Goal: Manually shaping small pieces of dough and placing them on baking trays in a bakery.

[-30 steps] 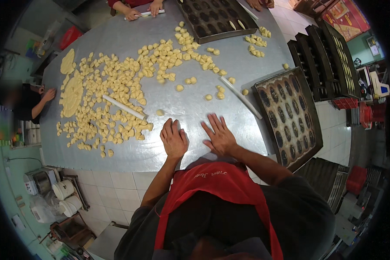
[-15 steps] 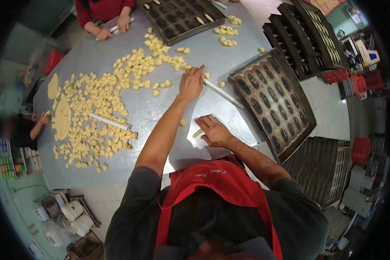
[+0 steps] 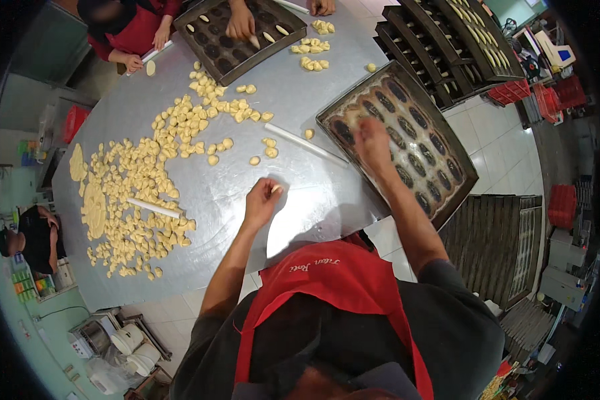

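Note:
My left hand (image 3: 261, 204) is over the near part of the metal table (image 3: 230, 193), its thumb and fingers closed on a small pale dough piece (image 3: 277, 189). My right hand (image 3: 375, 148) reaches over the left side of a dark baking tray (image 3: 440, 128) with rows of oval hollows. Its fingertips are smeared by motion, and whatever they may hold cannot be made out. A white rolling pin (image 3: 307, 145) lies between my hands and the far dough, its right end near the tray. A few dough balls (image 3: 271, 152) rest beside the pin.
Many dough balls (image 3: 137, 170) cover the table's left, with another rolling pin (image 3: 153, 208) among them. Co-workers' hands work around a far tray (image 3: 260, 63) and a pin. Stacked trays (image 3: 440, 60) stand beyond my tray. One person (image 3: 37, 237) stands at left.
My right hand has left the table and moved over the tray. My left hand has drawn back from the rolling pin and now pinches a dough piece. A co-worker's hand has appeared over the far tray.

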Motion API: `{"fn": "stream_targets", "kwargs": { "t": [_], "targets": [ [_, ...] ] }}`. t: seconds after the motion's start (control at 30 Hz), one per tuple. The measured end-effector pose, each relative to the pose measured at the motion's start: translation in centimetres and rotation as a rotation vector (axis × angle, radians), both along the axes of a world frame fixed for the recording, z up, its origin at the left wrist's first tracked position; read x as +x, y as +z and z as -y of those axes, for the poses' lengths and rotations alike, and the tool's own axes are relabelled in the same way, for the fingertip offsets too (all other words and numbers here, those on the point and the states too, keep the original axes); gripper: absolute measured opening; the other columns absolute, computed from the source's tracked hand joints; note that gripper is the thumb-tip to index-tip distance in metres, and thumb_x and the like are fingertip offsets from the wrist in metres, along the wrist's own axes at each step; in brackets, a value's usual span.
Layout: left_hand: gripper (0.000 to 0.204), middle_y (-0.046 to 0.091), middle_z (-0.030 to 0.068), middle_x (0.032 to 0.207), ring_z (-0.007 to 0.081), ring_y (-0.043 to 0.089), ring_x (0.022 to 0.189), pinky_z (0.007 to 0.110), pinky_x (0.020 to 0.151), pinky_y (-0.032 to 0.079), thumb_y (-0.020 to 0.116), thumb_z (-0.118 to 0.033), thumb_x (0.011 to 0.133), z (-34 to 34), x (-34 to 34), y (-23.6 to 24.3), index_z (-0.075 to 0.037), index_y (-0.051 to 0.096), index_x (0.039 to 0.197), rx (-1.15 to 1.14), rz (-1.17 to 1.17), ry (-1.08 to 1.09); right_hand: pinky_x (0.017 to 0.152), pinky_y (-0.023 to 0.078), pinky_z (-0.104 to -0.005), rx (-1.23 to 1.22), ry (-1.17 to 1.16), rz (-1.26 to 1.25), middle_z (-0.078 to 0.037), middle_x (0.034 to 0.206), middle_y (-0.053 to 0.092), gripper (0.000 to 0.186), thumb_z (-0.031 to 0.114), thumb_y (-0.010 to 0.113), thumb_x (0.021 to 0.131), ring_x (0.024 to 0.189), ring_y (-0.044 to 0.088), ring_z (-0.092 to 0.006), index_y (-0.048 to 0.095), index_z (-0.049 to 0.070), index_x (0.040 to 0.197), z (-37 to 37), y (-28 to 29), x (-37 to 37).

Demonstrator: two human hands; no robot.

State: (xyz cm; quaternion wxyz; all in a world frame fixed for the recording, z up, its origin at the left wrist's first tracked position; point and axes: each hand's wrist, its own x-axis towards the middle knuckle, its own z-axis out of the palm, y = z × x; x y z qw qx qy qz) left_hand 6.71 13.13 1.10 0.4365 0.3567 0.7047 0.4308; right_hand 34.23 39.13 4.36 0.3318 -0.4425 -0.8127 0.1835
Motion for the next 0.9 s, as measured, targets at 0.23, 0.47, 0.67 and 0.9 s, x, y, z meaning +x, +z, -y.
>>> {"fn": "stream_targets", "kwargs": {
  "t": [0.23,0.47,0.67,0.9],
  "targets": [
    [0.036,0.072,0.0038,0.111,0.0109,0.067,0.096,0.027,0.09,0.055,0.072,-0.006,0.107,3.3,-1.5,1.5,-0.002,0.059,0.141,0.232,-0.081,0.361,0.098,0.057,-0.0556,-0.179,-0.11,0.203,-0.024,0.113,0.074,0.039,0.026,0.082,0.092,0.114,0.07,-0.045,0.074,0.003,0.123,-1.1,-1.8,-2.1],
    [0.018,0.077,0.0059,0.106,0.0122,0.072,0.095,0.028,0.086,0.059,0.07,-0.007,0.108,4.9,1.8,-0.1,0.0,0.075,0.124,0.132,-0.019,0.402,0.09,0.059,-0.0544,-0.131,0.078,0.323,-0.023,0.116,0.074,0.036,0.025,0.08,0.093,0.105,0.072,-0.0445,0.074,0.005,0.122,-1.9,-4.1,-2.2],
    [0.026,0.078,0.0061,0.11,0.0177,0.076,0.099,0.032,0.085,0.061,0.075,-0.005,0.102,0.5,6.4,-0.5,-0.002,0.074,0.128,0.154,0.021,0.212,0.098,0.055,-0.0556,-0.035,0.083,0.127,-0.021,0.124,0.07,0.053,0.024,0.082,0.092,0.114,0.067,-0.0437,0.064,0.004,0.137,2.6,0.6,-5.4],
    [0.049,0.064,0.0185,0.154,0.0427,0.057,0.14,0.055,0.114,0.047,0.07,-0.011,0.098,3.4,6.5,0.8,-0.009,0.07,0.147,0.182,-0.981,-0.249,0.106,0.05,-0.0523,-0.1,0.167,0.15,-0.017,0.124,0.069,0.04,0.016,0.076,0.096,0.122,0.062,-0.0404,0.067,0.004,0.133,9.3,-5.2,-7.7]
  ]
}}
